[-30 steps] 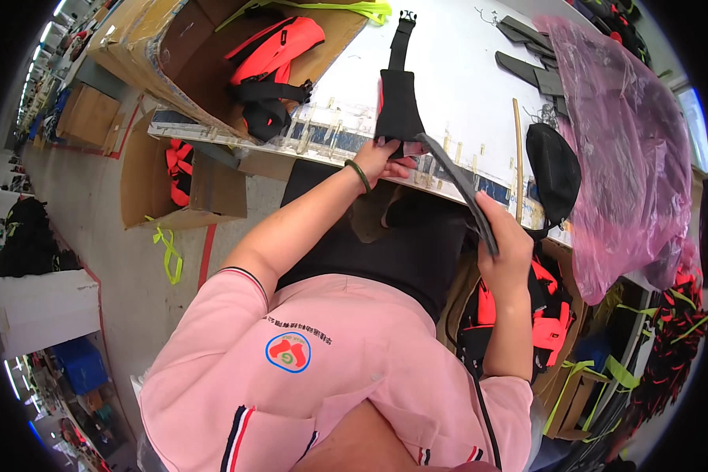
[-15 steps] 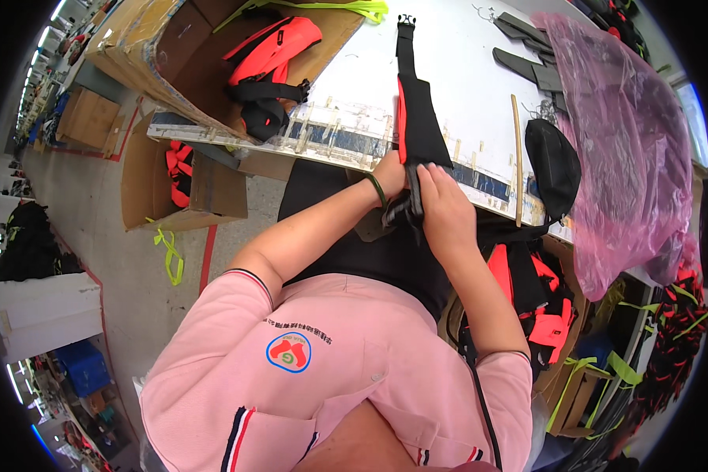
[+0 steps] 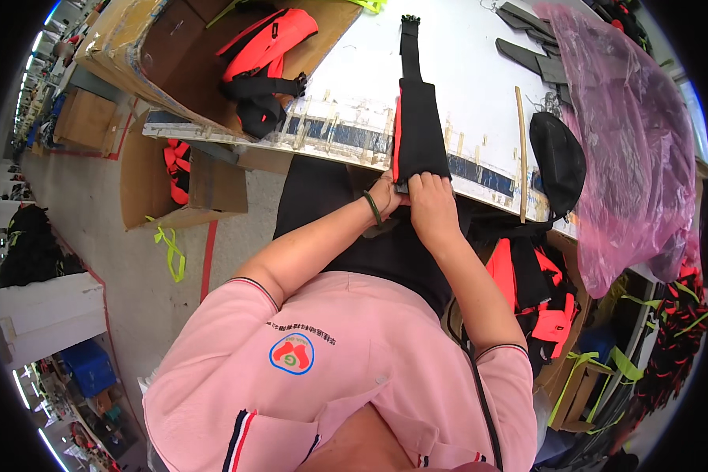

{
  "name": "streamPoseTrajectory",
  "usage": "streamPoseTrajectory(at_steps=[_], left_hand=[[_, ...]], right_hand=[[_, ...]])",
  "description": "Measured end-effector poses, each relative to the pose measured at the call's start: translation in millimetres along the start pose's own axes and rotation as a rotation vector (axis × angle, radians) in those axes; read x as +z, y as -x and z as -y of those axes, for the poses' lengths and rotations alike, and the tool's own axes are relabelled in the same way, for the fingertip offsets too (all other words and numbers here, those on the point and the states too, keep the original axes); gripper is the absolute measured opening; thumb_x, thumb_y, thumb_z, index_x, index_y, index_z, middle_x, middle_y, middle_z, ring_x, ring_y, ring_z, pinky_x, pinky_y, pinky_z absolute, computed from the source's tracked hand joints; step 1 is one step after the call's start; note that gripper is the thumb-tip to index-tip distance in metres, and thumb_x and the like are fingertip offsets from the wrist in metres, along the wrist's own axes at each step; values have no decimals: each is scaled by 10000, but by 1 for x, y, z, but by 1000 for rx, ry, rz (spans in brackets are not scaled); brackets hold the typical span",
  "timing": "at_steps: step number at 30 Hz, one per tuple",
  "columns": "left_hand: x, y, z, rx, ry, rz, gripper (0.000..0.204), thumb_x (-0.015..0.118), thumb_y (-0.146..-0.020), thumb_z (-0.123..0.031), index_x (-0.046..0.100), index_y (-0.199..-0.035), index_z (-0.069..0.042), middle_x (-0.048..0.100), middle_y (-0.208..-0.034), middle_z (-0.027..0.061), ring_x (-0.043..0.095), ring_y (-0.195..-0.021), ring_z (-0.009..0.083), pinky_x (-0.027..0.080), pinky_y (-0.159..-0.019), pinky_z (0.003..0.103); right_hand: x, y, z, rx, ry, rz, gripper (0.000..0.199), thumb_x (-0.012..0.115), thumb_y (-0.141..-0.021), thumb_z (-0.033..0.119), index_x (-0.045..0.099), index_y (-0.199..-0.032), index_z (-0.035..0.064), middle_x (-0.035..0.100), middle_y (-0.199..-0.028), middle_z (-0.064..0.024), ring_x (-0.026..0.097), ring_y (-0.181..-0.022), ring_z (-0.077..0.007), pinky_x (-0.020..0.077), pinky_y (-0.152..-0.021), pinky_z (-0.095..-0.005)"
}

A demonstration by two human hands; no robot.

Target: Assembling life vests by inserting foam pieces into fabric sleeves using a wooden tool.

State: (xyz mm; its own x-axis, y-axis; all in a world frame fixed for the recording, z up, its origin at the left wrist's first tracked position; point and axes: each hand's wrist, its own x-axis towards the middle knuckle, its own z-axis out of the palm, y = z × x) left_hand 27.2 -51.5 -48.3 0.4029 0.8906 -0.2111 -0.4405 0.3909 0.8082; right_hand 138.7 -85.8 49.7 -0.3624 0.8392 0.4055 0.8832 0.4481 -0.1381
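A flat black fabric belt [image 3: 423,126] with an orange edge lies lengthwise over the table's front edge. Its narrow strap [image 3: 410,55] runs away from me to a black buckle [image 3: 410,19]. Closed at the near left corner of the belt is my left hand [image 3: 383,198], a dark green bangle on its wrist. My right hand [image 3: 434,206] grips the near end with its fingers bent over the top of the fabric. A small grey bit shows between the hands, and what lies beneath the fingers is hidden.
The white table [image 3: 354,71] has a worn, taped front edge. At left stands a cardboard box [image 3: 134,59] with an orange and black bag [image 3: 271,51]. To the right are a wooden stick [image 3: 521,149], a black pouch [image 3: 557,161], grey strips [image 3: 531,59] and pink plastic sheeting [image 3: 629,149].
My right hand has shifted from lying along the belt's near end to gripping it with bent fingers. The belt now lies flatter and wider, and the dark end that hung down is out of sight.
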Motion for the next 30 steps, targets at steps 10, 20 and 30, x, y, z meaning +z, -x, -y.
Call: streamPoseTrajectory(at_steps=[10,20,30], left_hand=[[-10,10,31,40,-62,-63,253,365,-922,-45,539,-1106,-45,622,-1008,79,617,-821,188,515,-657,330],[-7,10,19,34,-101,-28,303,301,-876,12,538,-1061,-22,624,-802,84,613,-747,137,490,-604,283],[-30,11,13,-73,-172,-25,238,372,-907,-15,564,-1045,-39,595,-899,44,555,-793,105,471,-656,251]], right_hand=[[51,-3,-8,122,-144,326,105,642,-622,41,565,-692,21,581,-717,-170,594,-716,-336,483,-654,-419],[33,-35,-2,240,-131,589,162,718,-443,-5,615,-567,8,599,-666,-202,615,-708,-347,496,-646,-406],[38,-1,6,242,-393,377,323,448,-868,255,604,-774,-11,612,-804,-210,591,-810,-368,462,-739,-459]])
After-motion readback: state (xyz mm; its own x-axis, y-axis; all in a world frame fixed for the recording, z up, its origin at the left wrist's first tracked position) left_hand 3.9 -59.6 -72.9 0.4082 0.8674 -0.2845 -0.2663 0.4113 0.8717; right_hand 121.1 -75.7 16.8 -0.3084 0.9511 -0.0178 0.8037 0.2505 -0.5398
